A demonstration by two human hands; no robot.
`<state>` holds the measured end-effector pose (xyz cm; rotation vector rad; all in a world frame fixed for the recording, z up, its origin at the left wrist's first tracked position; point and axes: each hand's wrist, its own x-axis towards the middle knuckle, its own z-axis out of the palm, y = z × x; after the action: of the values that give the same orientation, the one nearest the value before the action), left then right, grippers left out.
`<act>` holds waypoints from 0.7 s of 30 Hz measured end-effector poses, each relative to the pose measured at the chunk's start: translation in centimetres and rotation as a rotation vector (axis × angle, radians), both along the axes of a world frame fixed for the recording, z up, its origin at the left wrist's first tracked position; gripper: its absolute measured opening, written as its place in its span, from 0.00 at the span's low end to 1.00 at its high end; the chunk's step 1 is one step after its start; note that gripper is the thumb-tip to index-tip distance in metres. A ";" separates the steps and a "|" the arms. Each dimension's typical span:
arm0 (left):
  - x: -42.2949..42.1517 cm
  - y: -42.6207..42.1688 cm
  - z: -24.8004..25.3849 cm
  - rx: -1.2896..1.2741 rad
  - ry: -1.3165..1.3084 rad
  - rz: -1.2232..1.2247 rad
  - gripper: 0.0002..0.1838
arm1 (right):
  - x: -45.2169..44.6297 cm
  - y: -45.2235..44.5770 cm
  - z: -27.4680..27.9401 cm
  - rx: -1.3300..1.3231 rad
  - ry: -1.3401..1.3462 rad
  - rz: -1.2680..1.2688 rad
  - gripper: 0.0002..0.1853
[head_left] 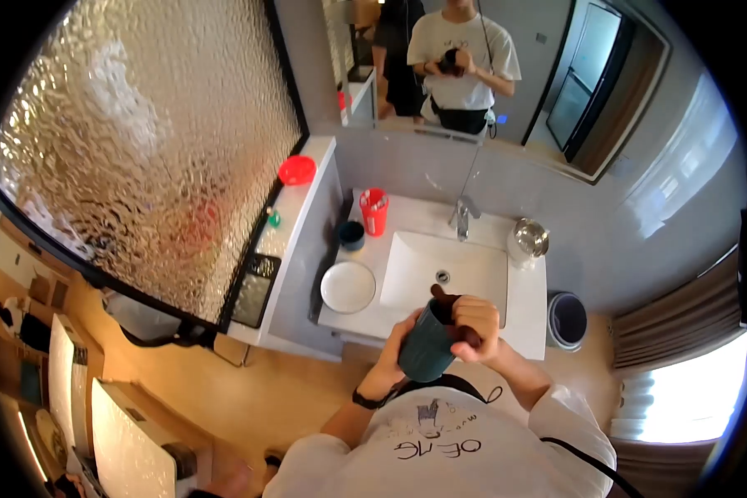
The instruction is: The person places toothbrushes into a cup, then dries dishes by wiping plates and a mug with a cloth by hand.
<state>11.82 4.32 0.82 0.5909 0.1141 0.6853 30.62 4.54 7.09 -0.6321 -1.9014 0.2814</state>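
In front of my white shirt, above the counter's front edge, my left hand is wrapped round the side of a dark teal cup. The cup is tilted, its mouth toward the upper right. My right hand is closed at the cup's mouth on what looks like a dark brown cloth. Part of that cloth pokes out above the rim and another bit shows below my fingers. The inside of the cup is mostly hidden.
A white sink with a faucet lies ahead. Left of it are a white plate, a dark cup and a red cup; right, a shiny metal container. A trash bin stands at right. The mirror reflects another person.
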 end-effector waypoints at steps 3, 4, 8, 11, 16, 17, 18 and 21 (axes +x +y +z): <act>3.5 -0.4 1.2 0.623 0.545 0.904 0.31 | 0.2 -1.8 -0.2 -0.111 0.080 -0.311 0.21; 3.5 -0.3 3.0 1.008 0.841 0.957 0.35 | 0.4 -2.2 0.0 -0.112 -0.001 -0.539 0.19; 6.8 -0.6 4.4 1.189 0.770 0.983 0.34 | 2.4 -4.6 2.0 -0.181 0.092 -0.687 0.18; 8.8 -0.2 5.1 0.699 0.487 0.559 0.28 | 5.1 -5.9 4.0 0.097 0.074 -0.622 0.22; 11.1 0.0 5.6 -0.004 0.330 -0.181 0.24 | 9.4 -7.6 1.8 0.341 0.090 -0.260 0.25; 11.5 -0.2 5.8 -0.058 0.338 -0.255 0.25 | 10.0 -8.0 1.2 0.325 0.127 -0.274 0.24; 11.8 -0.4 5.9 -0.055 0.347 -0.269 0.25 | 9.9 -8.3 0.8 0.327 0.133 -0.290 0.24; 13.1 -0.7 5.2 0.883 0.385 0.338 0.33 | 9.6 -9.4 0.4 0.197 0.301 -0.624 0.20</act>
<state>24.92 3.61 5.98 1.5778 0.2782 0.9386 40.25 -4.86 7.47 -0.9502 -1.3447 -0.2014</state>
